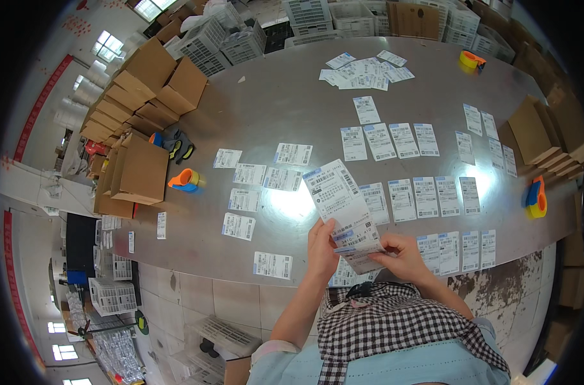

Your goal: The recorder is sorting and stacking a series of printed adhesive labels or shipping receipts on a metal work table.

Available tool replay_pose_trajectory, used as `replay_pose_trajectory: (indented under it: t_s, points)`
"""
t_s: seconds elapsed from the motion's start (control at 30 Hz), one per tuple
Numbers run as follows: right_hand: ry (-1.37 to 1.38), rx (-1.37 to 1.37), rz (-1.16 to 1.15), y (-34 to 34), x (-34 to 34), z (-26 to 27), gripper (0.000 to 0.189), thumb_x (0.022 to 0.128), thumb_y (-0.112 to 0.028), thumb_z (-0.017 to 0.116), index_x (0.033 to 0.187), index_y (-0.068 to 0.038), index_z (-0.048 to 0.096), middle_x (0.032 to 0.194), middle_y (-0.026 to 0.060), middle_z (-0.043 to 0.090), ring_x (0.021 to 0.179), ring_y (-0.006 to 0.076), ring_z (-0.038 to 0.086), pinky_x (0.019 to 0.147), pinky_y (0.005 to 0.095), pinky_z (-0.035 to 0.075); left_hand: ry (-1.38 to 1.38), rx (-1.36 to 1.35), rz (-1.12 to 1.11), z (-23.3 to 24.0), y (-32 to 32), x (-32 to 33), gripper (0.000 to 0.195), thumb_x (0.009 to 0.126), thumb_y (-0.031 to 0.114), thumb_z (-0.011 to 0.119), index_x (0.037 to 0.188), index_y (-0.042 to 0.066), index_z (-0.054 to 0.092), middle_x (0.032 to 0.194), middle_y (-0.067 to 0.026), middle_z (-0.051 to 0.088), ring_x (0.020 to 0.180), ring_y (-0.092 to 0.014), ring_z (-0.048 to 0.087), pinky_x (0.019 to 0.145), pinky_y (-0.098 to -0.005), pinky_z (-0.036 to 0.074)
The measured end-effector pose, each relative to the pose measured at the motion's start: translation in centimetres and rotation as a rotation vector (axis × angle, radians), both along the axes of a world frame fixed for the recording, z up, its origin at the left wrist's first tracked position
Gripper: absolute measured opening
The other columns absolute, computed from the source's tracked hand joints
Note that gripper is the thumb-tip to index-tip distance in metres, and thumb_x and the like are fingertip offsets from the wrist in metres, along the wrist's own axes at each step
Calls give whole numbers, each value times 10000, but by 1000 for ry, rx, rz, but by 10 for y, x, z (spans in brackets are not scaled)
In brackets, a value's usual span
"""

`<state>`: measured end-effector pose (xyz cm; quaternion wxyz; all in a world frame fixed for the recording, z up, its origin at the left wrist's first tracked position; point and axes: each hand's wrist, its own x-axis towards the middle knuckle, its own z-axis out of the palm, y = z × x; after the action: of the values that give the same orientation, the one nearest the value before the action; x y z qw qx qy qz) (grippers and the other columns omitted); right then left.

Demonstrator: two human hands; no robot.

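My left hand (323, 248) holds a strip of printed shipping labels (337, 195) by its left edge, above the near edge of a metal-topped table (253, 115). My right hand (401, 255) pinches the lower, folded part of the same strip between thumb and fingers. Single labels lie in rows on the table to the right, such as one label (401, 199) beside the strip. More labels, one of them a label (239, 226), lie spread on the left. At the far side is an overlapping pile of labels (361, 73). Some labels are partly hidden under my hands.
Orange tape dispensers stand at the left (186, 180), right (536, 197) and far right (471, 59). Cardboard boxes (140, 168) are stacked at the left, with dark gloves (180, 145) beside them. More cardboard (532, 130) stands at the right. Plastic crates (352, 18) line the far side.
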<state>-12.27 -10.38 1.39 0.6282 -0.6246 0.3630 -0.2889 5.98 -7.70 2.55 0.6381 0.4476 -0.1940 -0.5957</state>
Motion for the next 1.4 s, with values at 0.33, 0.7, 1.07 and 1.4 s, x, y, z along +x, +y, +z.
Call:
replay_pose_trajectory:
  t_s: [0.33, 0.7, 1.07, 1.4]
  points:
    - [-185, 86, -146, 2, 1, 6, 207, 736, -44, 673, 918, 26, 602, 792, 54, 628, 692, 104, 565, 611, 246, 464, 83, -81, 57, -2, 3, -2, 251, 907, 109, 446, 1082, -56, 519, 1029, -115, 594, 907, -160, 589, 774, -288, 489]
    - [138, -374, -172, -8, 0, 12, 200, 654, -12, 683, 847, -45, 642, 758, 75, 602, 703, 210, 600, 607, 287, 476, 42, -48, 80, -1, 1, -1, 208, 872, 89, 502, 1013, -53, 561, 985, -113, 615, 864, -153, 605, 749, -278, 498]
    - [-94, -674, -13, -8, -5, 12, 231, 605, 47, 711, 805, -49, 646, 1064, 119, 506, 877, 226, 590, 765, 310, 516, 105, -51, -20, -24, -10, -4, 374, 896, 78, 423, 1255, -14, 375, 1135, -104, 538, 989, -161, 549, 831, -273, 456]
    - [-47, -607, 136, -9, -11, 12, 210, 594, -3, 729, 772, -73, 643, 1107, 63, 554, 951, 215, 577, 721, 279, 508, 47, -72, 68, -21, -7, -3, 264, 883, 41, 419, 1127, -36, 483, 1074, -129, 576, 969, -181, 572, 825, -311, 477]
